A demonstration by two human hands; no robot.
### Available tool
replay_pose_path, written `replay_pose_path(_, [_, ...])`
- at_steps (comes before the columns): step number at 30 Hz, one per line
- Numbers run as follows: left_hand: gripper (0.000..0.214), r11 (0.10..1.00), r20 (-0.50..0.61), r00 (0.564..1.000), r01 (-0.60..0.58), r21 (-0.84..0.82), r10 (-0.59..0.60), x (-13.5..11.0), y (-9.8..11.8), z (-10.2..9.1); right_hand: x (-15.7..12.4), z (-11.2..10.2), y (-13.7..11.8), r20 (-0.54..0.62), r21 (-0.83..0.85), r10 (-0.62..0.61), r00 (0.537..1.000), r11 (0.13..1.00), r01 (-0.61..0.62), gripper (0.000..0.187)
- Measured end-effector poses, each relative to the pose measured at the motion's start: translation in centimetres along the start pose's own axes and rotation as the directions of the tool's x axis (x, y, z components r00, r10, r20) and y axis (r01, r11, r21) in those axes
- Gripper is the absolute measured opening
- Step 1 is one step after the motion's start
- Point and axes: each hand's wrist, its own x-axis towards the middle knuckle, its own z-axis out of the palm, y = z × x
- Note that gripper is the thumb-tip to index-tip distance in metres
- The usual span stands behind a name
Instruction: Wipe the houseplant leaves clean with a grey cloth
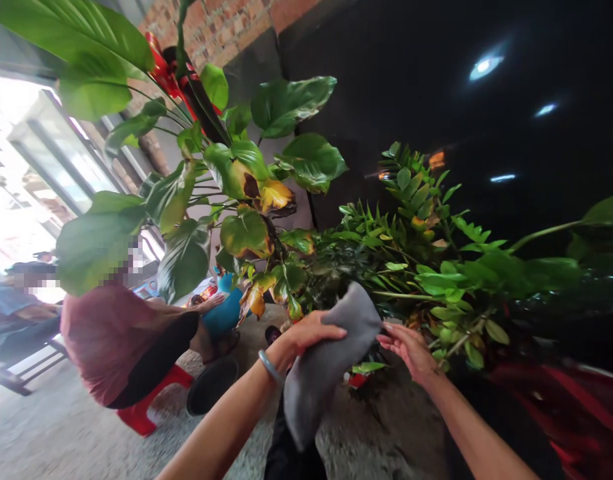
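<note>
A grey cloth (331, 363) hangs between my two hands, its lower end drooping above my dark trousers. My left hand (313, 331), with a bangle at the wrist, grips the cloth near its upper middle, thumb on top. At the cloth's right corner, my right hand (409, 348) pinches the edge between thumb and fingertips. Just beyond my hands stands a tall potted plant with broad green leaves (306, 157), several of them yellowed and browned. Lower leafy plants (411, 253) spread behind and to the right of my right hand.
A person in a pink shirt (103, 333) sits on a red stool (156, 400) at left, beside a black basin (213, 387). Another person in blue (16, 313) sits farther back. A glossy black panel (386, 87) rises behind the plants. Red material (576, 407) lies at lower right.
</note>
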Motion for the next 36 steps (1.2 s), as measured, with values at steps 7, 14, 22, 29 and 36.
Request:
replay_pose_path(7, [0.04, 0.912, -0.258, 0.904, -0.384, -0.14, 0.341, 0.9, 7.5, -1.4, -0.2, 0.2, -0.1, -0.04, 0.041, -0.038, 0.998, 0.998, 0.04, 0.029])
replay_pose_path(14, [0.019, 0.989, -0.153, 0.983, -0.078, 0.122, 0.097, 2.1, 1.9, 0.7, 0.5, -0.2, 0.3, -0.093, 0.051, 0.026, 0.995, 0.998, -0.021, 0.028])
replay_pose_path(22, [0.038, 0.961, -0.111, 0.958, -0.271, -0.055, 0.264, -1.9, 5.0, -1.4, 0.1, -0.1, -0.5, -0.041, 0.086, 0.032, 0.999, 0.996, -0.028, 0.028])
replay_pose_path(29, [0.028, 0.993, -0.248, 0.966, -0.09, -0.076, 0.068, 0.4, 2.0, -1.0, -0.8, 1.0, -1.4, 0.025, 0.1, -0.086, 0.996, 0.991, 0.083, 0.034])
replay_pose_path(36, [0.04, 0.992, -0.091, 0.992, -0.094, -0.079, 0.087, -2.8, 1.7, -2.3, -0.9, 0.9, -1.6, 0.059, 0.112, -0.087, 0.994, 0.991, 0.08, 0.038])
